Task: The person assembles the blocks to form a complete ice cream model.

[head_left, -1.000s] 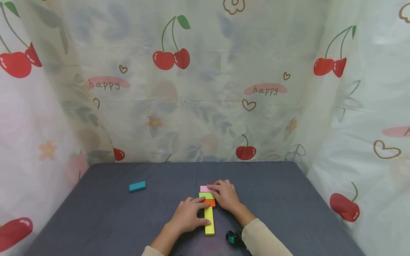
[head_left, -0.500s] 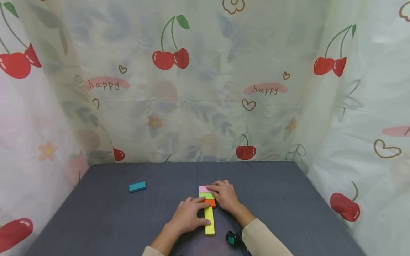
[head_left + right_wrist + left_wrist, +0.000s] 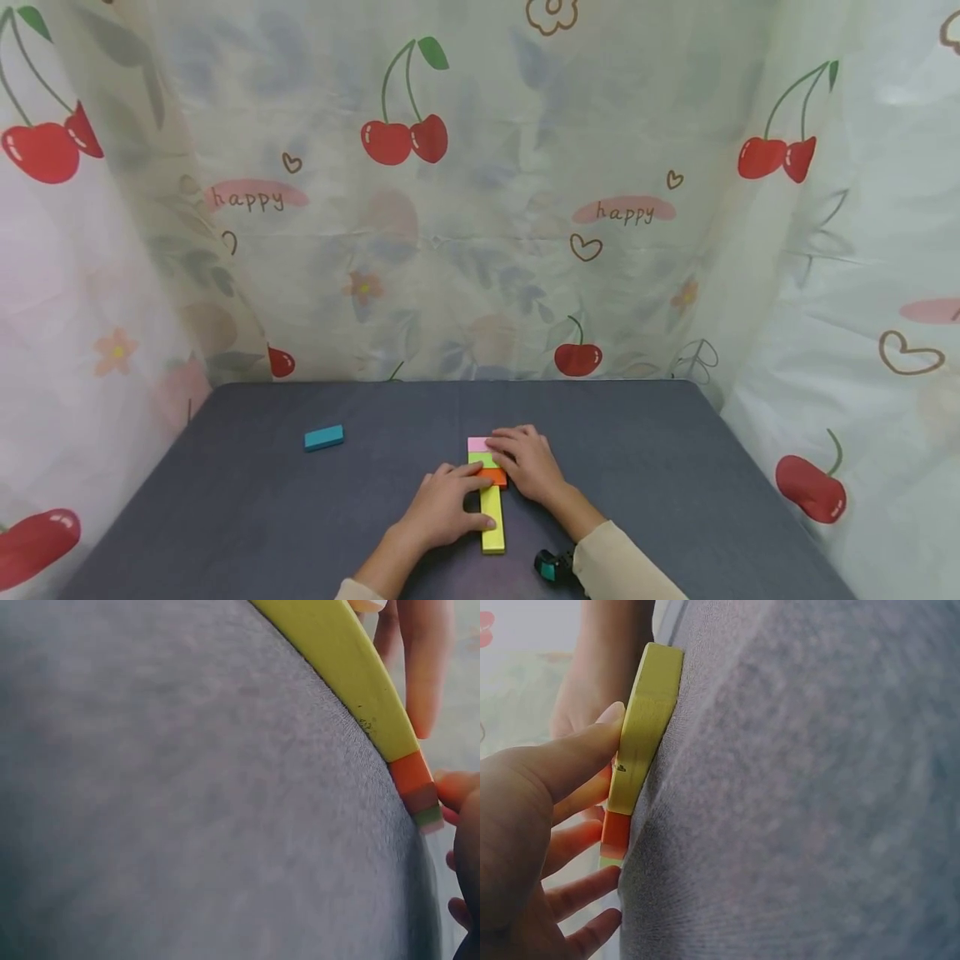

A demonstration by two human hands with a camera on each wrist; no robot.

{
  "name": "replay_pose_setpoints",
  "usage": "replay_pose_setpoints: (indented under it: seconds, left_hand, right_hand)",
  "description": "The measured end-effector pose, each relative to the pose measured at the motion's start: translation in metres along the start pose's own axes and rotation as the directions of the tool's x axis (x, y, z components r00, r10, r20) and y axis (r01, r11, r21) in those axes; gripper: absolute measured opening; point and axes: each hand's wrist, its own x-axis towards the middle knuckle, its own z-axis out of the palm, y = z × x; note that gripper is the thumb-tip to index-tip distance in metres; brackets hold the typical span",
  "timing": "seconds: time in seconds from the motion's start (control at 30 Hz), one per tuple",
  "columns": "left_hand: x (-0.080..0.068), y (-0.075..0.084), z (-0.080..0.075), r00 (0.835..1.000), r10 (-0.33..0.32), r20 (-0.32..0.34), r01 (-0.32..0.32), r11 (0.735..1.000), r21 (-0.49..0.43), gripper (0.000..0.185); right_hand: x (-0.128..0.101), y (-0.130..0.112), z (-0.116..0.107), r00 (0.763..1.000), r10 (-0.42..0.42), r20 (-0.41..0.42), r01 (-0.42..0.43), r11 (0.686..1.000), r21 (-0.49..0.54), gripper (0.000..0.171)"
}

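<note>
Left hand (image 3: 442,504) flat, right hand (image 3: 527,461) flat, fingers relaxed

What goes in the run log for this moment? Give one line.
left hand touches yellow block | right hand rests on green block | orange block between | blue block apart, left

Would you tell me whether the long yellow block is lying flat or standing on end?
Lying flat: the yellow block rests lengthwise on the grey table, with the left hand touching its side.
</note>
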Motion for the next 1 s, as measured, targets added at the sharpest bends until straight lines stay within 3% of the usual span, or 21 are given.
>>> replay_pose_setpoints:
  seconds: [0.23, 0.6, 1.0]
  left_hand:
    - [-0.002, 0.0, 0.002, 0.999, 0.013, -0.041, -0.013, 1.0, 0.0, 0.06]
    - [-0.003, 0.0, 0.003, 0.999, 0.01, -0.043, -0.01, 1.0, -0.002, 0.061]
    - [-0.004, -0.007, -0.011, 0.998, 0.033, 0.055, -0.029, 0.998, -0.064, 0.059]
  right_hand:
    - [-0.013, 0.002, -0.009, 0.998, -0.032, 0.053, 0.032, 0.999, 0.014, 0.037]
    - [-0.019, 0.0, -0.02, 0.953, 0.013, 0.302, -0.022, 0.999, 0.026, 0.07]
    - [-0.018, 0.001, -0.022, 0.948, -0.01, 0.32, 0.0, 0.999, 0.032, 0.074]
